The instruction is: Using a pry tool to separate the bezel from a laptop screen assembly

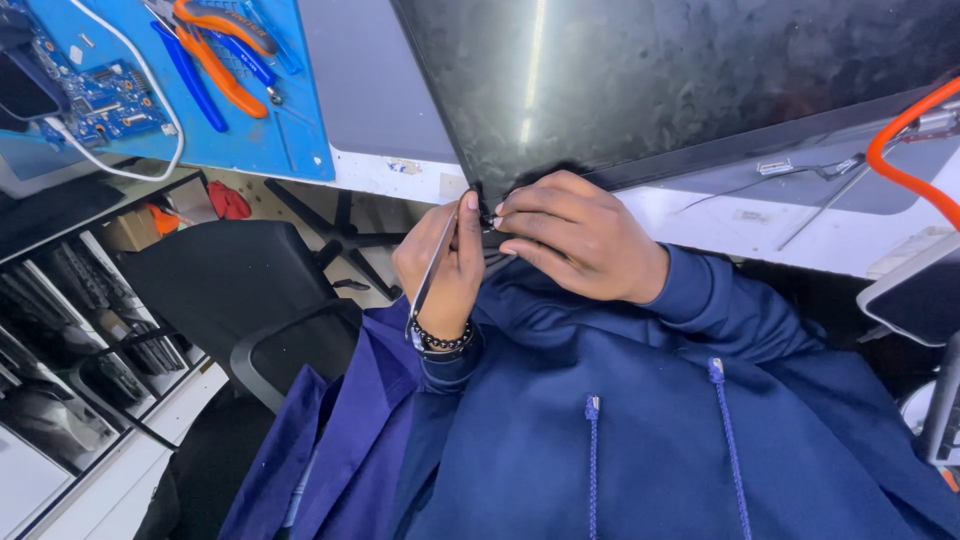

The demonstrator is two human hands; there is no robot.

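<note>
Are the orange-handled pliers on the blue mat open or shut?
Open. The pliers lie on the blue mat with their orange handles spread apart; their tips are hidden at the frame's top edge.

a large flat panel point(680, 80) is lying on the table point(700, 215), its near corner hanging over the table's edge. both hands are meeting at that corner: the left hand point(440, 265), holding tweezers point(435, 270), is sitting just left of the right hand point(575, 235). a mat point(280, 130) carrying pliers point(215, 50) and a circuit board point(105, 100) is lying far left. a chair point(240, 290) is standing below it.
</note>
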